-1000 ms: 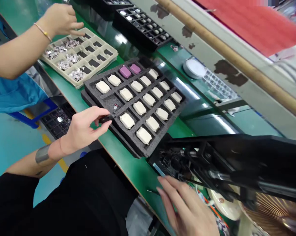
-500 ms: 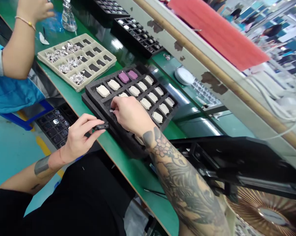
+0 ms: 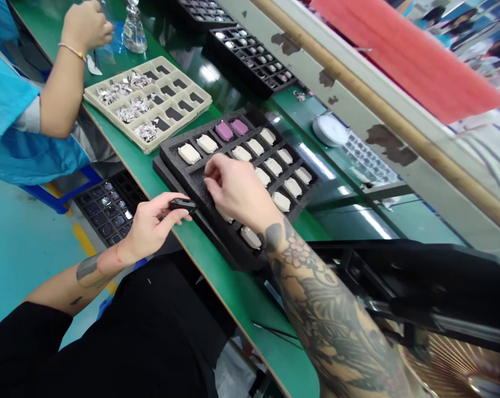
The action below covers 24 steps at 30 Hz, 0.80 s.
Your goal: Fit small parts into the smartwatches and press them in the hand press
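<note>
My left hand [image 3: 152, 226] pinches a small black watch-like case [image 3: 182, 205] between thumb and fingers, just off the table's front edge. Over the black foam tray [image 3: 177, 172] is my right hand [image 3: 239, 190], its fingers curled, with a gap between thumb and index finger. Nothing shows in that gap; the other fingertips are hidden. Cream-coloured watch-shaped pieces [image 3: 189, 153] sit in several tray slots, and two purple pieces [image 3: 224, 131] lie in the back row. My right hand and forearm cover part of the tray.
A beige compartment tray [image 3: 148, 146] with small silvery scraps stands on the green table [image 3: 229, 287]. Beyond it are a co-worker's hand [image 3: 86, 27] and a clear bottle [image 3: 134, 33]. Black trays [image 3: 250, 61] stand farther back. A black arm-like fixture [image 3: 399, 276] and a fan [image 3: 461, 365] are at right.
My right thumb and index finger have parted, and the small greyish piece seen at their tips is out of sight. My left hand has tilted the black case. The view has shifted slightly.
</note>
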Each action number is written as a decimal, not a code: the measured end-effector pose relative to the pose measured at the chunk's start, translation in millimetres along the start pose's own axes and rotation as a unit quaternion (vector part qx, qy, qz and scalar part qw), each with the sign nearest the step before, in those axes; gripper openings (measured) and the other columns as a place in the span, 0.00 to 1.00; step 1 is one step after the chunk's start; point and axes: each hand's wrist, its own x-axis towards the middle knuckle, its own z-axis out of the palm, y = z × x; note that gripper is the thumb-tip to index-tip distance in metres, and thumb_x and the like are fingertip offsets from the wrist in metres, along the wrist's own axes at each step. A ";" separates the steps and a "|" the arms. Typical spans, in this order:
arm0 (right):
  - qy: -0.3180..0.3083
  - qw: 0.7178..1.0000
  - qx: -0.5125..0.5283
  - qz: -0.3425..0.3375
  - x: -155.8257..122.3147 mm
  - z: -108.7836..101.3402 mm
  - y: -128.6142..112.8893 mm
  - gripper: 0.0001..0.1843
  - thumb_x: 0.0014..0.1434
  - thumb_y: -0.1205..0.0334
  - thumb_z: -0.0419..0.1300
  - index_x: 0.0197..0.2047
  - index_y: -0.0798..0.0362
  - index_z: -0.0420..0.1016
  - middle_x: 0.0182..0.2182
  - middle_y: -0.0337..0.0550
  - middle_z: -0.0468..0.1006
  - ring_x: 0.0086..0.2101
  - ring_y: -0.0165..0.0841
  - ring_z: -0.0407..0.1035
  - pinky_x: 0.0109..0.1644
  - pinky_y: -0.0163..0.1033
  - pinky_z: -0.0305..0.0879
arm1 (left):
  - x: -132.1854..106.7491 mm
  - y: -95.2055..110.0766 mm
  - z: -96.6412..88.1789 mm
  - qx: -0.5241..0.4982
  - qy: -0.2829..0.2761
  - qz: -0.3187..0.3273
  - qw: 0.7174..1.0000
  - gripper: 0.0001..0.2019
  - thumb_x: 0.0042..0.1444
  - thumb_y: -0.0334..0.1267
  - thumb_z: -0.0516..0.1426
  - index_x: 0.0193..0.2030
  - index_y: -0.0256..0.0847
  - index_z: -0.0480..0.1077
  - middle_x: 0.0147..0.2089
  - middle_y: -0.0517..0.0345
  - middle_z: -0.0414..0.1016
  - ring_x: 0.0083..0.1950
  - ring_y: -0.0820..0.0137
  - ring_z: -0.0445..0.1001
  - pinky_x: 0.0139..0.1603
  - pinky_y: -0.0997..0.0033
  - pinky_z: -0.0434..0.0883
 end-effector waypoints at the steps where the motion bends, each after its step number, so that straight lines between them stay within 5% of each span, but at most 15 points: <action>1: 0.054 0.998 0.038 0.003 -9.9 -0.7 -2.1 0.08 0.66 0.74 0.61 0.43 0.53 0.80 0.32 0.40 0.79 0.33 0.32 0.69 0.43 0.39 0.64 | 0.0 1.5 0.2 -0.004 0.001 -0.006 1.000 0.16 0.74 0.47 0.69 0.59 0.39 0.82 0.41 0.52 0.90 0.39 0.63 0.91 0.41 0.67 0.86; 4: 0.169 0.975 0.144 -0.030 -47.8 -1.4 -9.4 0.07 0.69 0.70 0.62 0.43 0.51 0.81 0.35 0.38 0.82 0.34 0.31 0.73 0.44 0.39 0.71 | -0.3 5.0 1.3 -0.011 -0.007 -0.007 1.000 0.15 0.72 0.47 0.70 0.57 0.40 0.80 0.38 0.53 0.90 0.36 0.65 0.89 0.40 0.68 0.85; 8: 0.197 0.954 0.217 -0.065 -91.7 8.8 -17.0 0.06 0.72 0.66 0.68 0.51 0.49 0.84 0.42 0.41 0.87 0.38 0.32 0.79 0.46 0.40 0.78 | -1.5 11.0 7.1 -0.011 -0.045 0.026 0.999 0.11 0.72 0.44 0.71 0.52 0.40 0.82 0.41 0.53 0.90 0.37 0.65 0.90 0.39 0.70 0.85; 13: 0.273 0.929 0.246 0.031 -109.5 28.1 -21.3 0.03 0.71 0.61 0.72 0.46 0.47 0.89 0.37 0.42 0.85 0.37 0.33 0.77 0.40 0.41 0.76 | -5.4 23.1 20.7 0.017 -0.073 0.038 0.996 0.11 0.71 0.45 0.71 0.53 0.41 0.84 0.41 0.55 0.91 0.36 0.64 0.90 0.37 0.70 0.85; 18: 0.263 0.901 0.341 0.061 -111.9 30.7 -20.2 0.03 0.66 0.63 0.76 0.44 0.46 0.92 0.35 0.40 0.83 0.36 0.31 0.75 0.39 0.39 0.75 | -10.0 28.8 30.2 0.031 -0.090 0.068 0.993 0.11 0.71 0.43 0.71 0.54 0.42 0.83 0.38 0.57 0.91 0.34 0.66 0.90 0.33 0.72 0.81; 24: 0.221 0.919 0.319 0.068 -119.8 24.3 -14.6 0.04 0.69 0.59 0.75 0.45 0.47 0.92 0.35 0.40 0.82 0.35 0.32 0.76 0.39 0.39 0.77 | -13.3 27.9 34.4 0.027 -0.080 0.063 0.994 0.12 0.69 0.45 0.72 0.54 0.42 0.84 0.41 0.55 0.91 0.35 0.65 0.89 0.37 0.70 0.84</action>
